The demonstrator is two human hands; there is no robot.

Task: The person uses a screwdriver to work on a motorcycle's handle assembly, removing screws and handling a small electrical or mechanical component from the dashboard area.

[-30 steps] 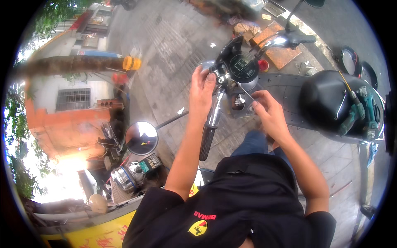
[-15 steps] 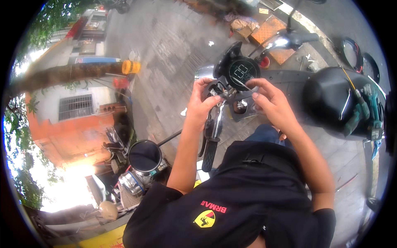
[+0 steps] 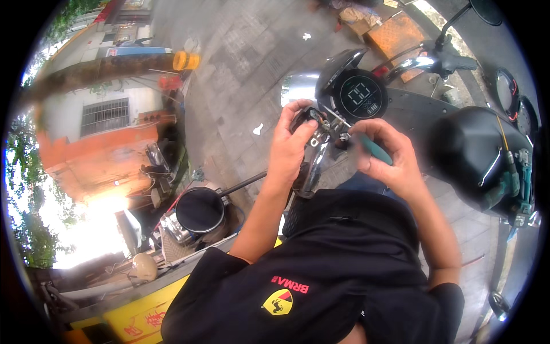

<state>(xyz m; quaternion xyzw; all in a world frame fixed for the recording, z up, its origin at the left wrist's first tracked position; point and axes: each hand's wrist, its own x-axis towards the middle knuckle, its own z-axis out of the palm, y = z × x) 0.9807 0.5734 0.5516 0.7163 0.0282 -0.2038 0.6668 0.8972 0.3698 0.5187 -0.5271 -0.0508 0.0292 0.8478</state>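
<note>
My left hand [image 3: 288, 143] is closed on a small dark switch housing [image 3: 303, 118] at the left handlebar [image 3: 314, 167] of a scooter, thumb on its near side. In my right hand [image 3: 399, 155] is a screwdriver [image 3: 376, 150] with a teal handle. Its thin shaft points up and left, toward the metal fittings beside the housing; whether the tip touches anything I cannot tell. Just beyond my hands sits a round lit display [image 3: 360, 98]. A chrome headlight shell [image 3: 299, 89] lies past the housing, and my fingers partly hide the small parts between them.
A black scooter seat [image 3: 472, 152] at the right carries a wrench [image 3: 490, 164] and teal power tools [image 3: 515, 178]. The right handlebar [image 3: 415, 66] and a cardboard piece [image 3: 396, 43] are farther off. A round black mirror [image 3: 200, 210] stands at the lower left.
The scooter's display and handlebar appear farther right in view. My right hand has shifted and turned, showing the screwdriver's teal handle. My left hand stays on the switch housing.
</note>
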